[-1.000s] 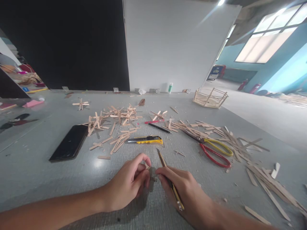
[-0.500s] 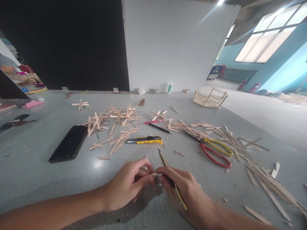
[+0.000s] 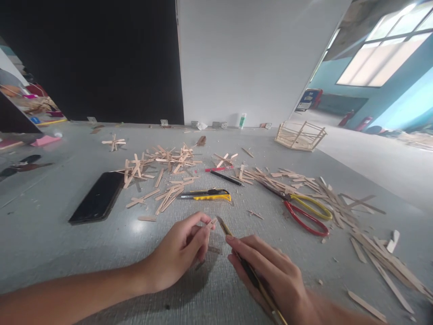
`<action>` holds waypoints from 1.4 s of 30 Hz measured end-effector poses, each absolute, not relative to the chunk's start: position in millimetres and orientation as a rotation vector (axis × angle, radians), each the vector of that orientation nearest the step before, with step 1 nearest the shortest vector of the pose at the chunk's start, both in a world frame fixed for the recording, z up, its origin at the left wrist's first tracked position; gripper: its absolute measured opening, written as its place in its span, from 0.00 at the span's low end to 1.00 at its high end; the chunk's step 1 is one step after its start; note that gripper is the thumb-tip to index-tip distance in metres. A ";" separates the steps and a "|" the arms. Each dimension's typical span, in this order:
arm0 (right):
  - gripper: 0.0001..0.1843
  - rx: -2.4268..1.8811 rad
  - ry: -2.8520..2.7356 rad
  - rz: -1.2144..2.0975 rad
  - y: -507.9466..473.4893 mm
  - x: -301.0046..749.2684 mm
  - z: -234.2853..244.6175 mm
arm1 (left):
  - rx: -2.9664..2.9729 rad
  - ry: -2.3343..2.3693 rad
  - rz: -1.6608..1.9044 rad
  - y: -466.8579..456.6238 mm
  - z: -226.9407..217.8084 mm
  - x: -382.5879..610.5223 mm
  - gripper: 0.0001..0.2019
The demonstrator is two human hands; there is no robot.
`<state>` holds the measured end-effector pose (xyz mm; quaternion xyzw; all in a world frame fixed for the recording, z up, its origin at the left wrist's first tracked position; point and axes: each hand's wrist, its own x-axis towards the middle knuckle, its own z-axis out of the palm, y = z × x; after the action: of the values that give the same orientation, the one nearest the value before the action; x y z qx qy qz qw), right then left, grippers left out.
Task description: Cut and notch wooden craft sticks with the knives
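Between thumb and fingers, my left hand [image 3: 187, 246] pinches a small wooden stick piece [image 3: 211, 224] above the table. My right hand [image 3: 267, 271] is wrapped round a slim craft knife [image 3: 250, 273] with a yellowish body, its blade tip pointing up and left beside the end of the stick piece. Whether blade and wood touch I cannot tell. Just beyond my hands lies a yellow-and-black utility knife [image 3: 207, 195]. Another thin strip [image 3: 214, 249] shows below my left fingers, partly hidden.
Loose wooden sticks [image 3: 176, 160] lie in piles across the grey table [image 3: 111, 253]. A phone [image 3: 98, 197] is at left; scissors [image 3: 306, 214] with red and yellow handles lie right. Farther back are a black pen [image 3: 226, 178], a stick frame [image 3: 300, 136] and a glue bottle [image 3: 242, 120].
My left hand has lifted the stick piece slightly upward. The craft knife has shifted in my right hand, which has moved a little right, and its tip now sits beside the wood.
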<state>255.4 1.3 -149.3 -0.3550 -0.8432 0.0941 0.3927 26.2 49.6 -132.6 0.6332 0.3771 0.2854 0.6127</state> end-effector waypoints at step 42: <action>0.14 -0.825 -2.347 0.189 -0.3 257.3 -138.7 | 1.861 0.970 0.674 44.8 -137.1 24.8 0.22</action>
<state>257.3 -0.3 -138.7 -0.3135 -0.8920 0.0718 0.3177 24.8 44.8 -137.1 0.7534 0.3925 0.2730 0.4516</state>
